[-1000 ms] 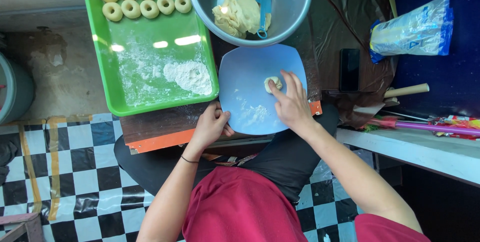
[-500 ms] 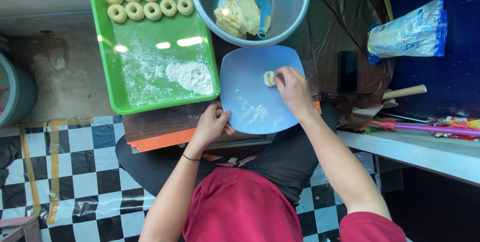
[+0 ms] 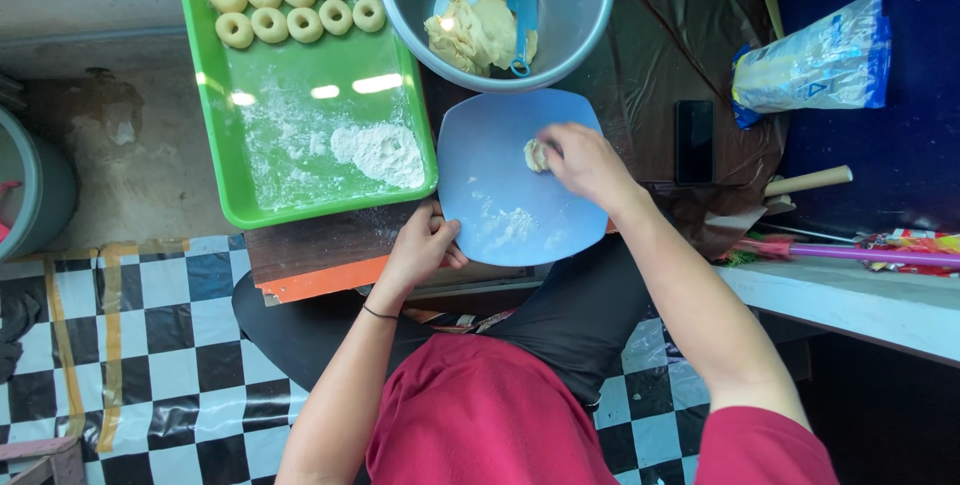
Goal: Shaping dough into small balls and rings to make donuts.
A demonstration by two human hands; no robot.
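My left hand (image 3: 422,245) grips the near left edge of a blue plate (image 3: 500,215) dusted with flour. My right hand (image 3: 585,162) rests on the plate's far right part, fingers on a small piece of pale dough (image 3: 536,155). Beyond the plate stands a grey metal bowl (image 3: 590,15) holding a lump of dough (image 3: 475,33) and a blue scraper (image 3: 522,15). To the left, a green tray (image 3: 215,135) carries several ring-shaped dough pieces (image 3: 298,0) along its far edge and a heap of flour (image 3: 380,153).
A dark phone (image 3: 694,141) lies right of the plate on a brown sheet. A blue and clear bag (image 3: 815,55) and a wooden rolling pin (image 3: 808,181) sit at the right. A grey bucket (image 3: 35,190) stands at the far left on the floor.
My right hand has shifted on the plate, moving the small dough piece under its fingers. My left hand keeps its hold on the plate's edge.
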